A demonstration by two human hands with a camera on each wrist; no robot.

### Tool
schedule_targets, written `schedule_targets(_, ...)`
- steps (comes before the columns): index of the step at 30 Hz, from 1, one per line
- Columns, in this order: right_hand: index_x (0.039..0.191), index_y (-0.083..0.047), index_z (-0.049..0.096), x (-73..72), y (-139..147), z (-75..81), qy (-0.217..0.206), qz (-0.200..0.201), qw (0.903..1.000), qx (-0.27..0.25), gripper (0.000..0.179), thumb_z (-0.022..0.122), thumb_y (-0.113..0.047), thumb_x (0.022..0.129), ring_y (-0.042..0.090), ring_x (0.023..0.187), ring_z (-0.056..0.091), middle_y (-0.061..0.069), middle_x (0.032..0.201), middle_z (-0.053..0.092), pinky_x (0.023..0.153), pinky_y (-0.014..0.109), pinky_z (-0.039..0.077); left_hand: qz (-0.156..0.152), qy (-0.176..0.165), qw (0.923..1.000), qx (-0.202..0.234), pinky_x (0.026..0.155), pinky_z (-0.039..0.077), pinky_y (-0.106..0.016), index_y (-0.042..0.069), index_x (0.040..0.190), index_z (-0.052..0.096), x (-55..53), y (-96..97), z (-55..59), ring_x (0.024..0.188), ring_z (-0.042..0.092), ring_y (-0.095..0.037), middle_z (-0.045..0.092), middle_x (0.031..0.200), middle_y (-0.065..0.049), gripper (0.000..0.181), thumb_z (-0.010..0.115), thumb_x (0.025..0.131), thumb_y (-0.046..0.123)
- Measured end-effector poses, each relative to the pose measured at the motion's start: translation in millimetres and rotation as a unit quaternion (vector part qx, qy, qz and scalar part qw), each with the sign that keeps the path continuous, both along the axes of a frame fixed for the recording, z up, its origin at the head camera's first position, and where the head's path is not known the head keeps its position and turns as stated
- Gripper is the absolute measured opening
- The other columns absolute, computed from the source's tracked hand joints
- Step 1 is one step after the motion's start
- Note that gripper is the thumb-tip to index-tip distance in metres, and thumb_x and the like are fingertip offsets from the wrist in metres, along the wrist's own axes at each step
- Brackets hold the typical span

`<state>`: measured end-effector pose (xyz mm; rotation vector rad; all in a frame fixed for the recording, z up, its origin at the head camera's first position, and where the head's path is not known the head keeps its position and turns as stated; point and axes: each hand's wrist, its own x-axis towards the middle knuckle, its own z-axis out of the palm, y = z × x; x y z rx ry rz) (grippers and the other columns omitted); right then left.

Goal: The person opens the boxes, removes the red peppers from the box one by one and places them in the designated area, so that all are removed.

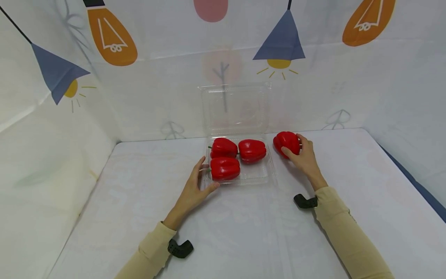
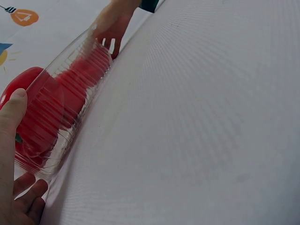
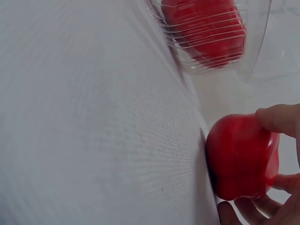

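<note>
A white cloth backdrop printed with orange bulbs and blue lamps (image 1: 282, 42) closes off the far side and both flanks of the scene. Below it a flat table covered in pale white cloth (image 1: 244, 232) fills the near half of the head view.

At the far middle of the table sits a clear plastic clamshell box (image 1: 259, 174), its hinged transparent lid (image 1: 235, 110) standing up against the backdrop. Three glossy red bell peppers lie in its tray: one at the far left (image 1: 223, 147), one at the far right (image 1: 252, 150), touching each other, and one at the near left (image 1: 225, 168). The tray's near right corner is bare.

A fourth glossy red bell pepper (image 1: 286, 142) rests on the table just right of the box, apart from its wall. The right hand (image 1: 304, 157) grips this pepper, thumb on its near side and fingers curled round its right side; the right wrist view shows the fingertips (image 3: 276, 117) pressed on the skin.

The left hand (image 1: 193, 190) lies at the box's near left corner, fingers relaxed and nearly straight, thumb (image 2: 11, 112) against the ribbed plastic wall.

Both arms wear beige sleeves (image 1: 348, 236).
</note>
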<state>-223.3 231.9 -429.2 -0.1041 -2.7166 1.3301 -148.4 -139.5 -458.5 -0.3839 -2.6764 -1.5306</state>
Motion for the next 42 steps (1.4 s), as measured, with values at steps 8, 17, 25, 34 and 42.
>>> schedule_targets(8, 0.148, -0.006, 0.017, -0.7, -3.4, 0.8, 0.007, 0.001, 0.9999, -0.013, 0.082, 0.062, -0.041, 0.088, 0.038, 0.123, 0.037, 0.024, 0.137, 0.032, 0.098, 0.056, 0.045, 0.001, 0.004, 1.0, -0.003, 0.11, 0.037, -0.047, 0.033, 0.151, 0.014, -0.8, -1.5, 0.7, 0.131, 0.043, -0.022, 0.043, 0.14, 0.0, 0.092, 0.072, 0.08, 0.044)
schedule_targets(17, 0.148, -0.004, 0.013, 0.7, -4.4, -0.1, -0.004, -0.003, 0.9999, -0.012, 0.087, 0.06, -0.046, 0.088, 0.04, 0.124, 0.036, 0.025, 0.138, 0.031, 0.1, 0.057, 0.043, 0.003, -0.005, 1.0, -0.004, 0.111, 0.035, -0.047, 0.034, 0.15, 0.014, -0.7, -1.8, 1.7, 0.132, 0.042, -0.022, 0.043, 0.14, 0.0, 0.091, 0.071, 0.08, 0.046)
schedule_targets(25, 0.148, -0.005, 0.011, 2.2, -4.9, -0.6, -0.011, 0.0, 0.9999, -0.004, 0.088, 0.06, -0.045, 0.088, 0.04, 0.126, 0.034, 0.025, 0.14, 0.029, 0.1, 0.058, 0.043, 0.003, -0.01, 0.9999, -0.004, 0.111, 0.035, -0.046, 0.037, 0.15, 0.013, 1.0, -1.4, 2.2, 0.132, 0.042, -0.022, 0.043, 0.14, 0.0, 0.091, 0.071, 0.08, 0.045)
schedule_targets(34, 0.149, -0.005, 0.011, 4.2, -4.7, 2.0, -0.011, -0.003, 0.9999, -0.012, 0.088, 0.06, -0.046, 0.088, 0.041, 0.128, 0.034, 0.025, 0.143, 0.028, 0.101, 0.059, 0.041, 0.003, -0.012, 0.9999, -0.004, 0.111, 0.035, -0.046, 0.034, 0.15, 0.013, 0.8, -0.3, 1.2, 0.132, 0.042, -0.022, 0.044, 0.14, 0.001, 0.092, 0.071, 0.08, 0.046)
schedule_targets(42, 0.148, -0.008, 0.015, 5.4, -3.7, 6.8, 0.016, -0.012, 0.9997, -0.012, 0.085, 0.061, -0.044, 0.087, 0.038, 0.128, 0.032, 0.024, 0.143, 0.028, 0.098, 0.058, 0.043, 0.0, -0.011, 0.9999, -0.003, 0.111, 0.035, -0.047, 0.033, 0.151, 0.013, 1.2, 0.0, 1.6, 0.133, 0.041, -0.022, 0.043, 0.141, 0.0, 0.093, 0.071, 0.08, 0.047)
